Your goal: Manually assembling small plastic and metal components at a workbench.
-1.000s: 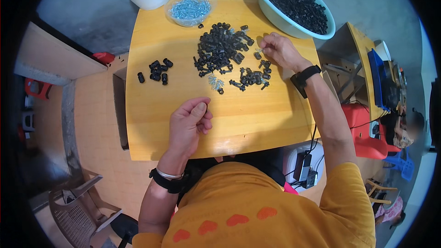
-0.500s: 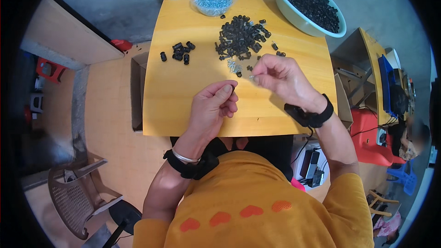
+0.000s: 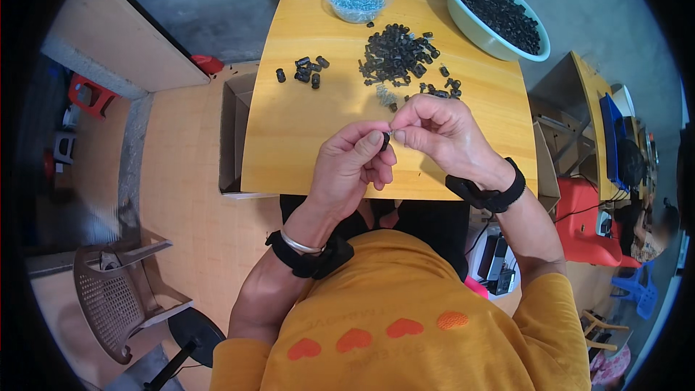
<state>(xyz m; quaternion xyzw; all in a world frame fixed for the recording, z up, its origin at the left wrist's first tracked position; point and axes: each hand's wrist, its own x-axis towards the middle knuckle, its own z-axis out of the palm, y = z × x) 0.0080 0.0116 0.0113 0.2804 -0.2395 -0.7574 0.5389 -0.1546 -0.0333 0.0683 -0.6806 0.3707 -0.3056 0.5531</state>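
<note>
We take the smooth yellow wooden counter as a clock face, with twelve at its far edge. Near six o'clock, our left hand has its grip closed on a small rounded black part, probably plastic, between thumb and bent index finger. At two o'clock from it, our right hand has thumb and index finger pinched on what seems a tiny silvery piece. Its shape is too small for us to tell, and we cannot say if it touches the black part or is just beside it.

For this step, we think it is better to keep the left fingers steady and correct only with the right fingertips. We should leave the upper end of the black part uncovered, so the meeting place is visible. A light pinch seems wise, because a thin metal piece may bend or jump away. The near edge is close, so we should work over the wood. A loose silvery cluster lies near the centre, with the heap of black parts at twelve o'clock from it, for replacement.
</note>
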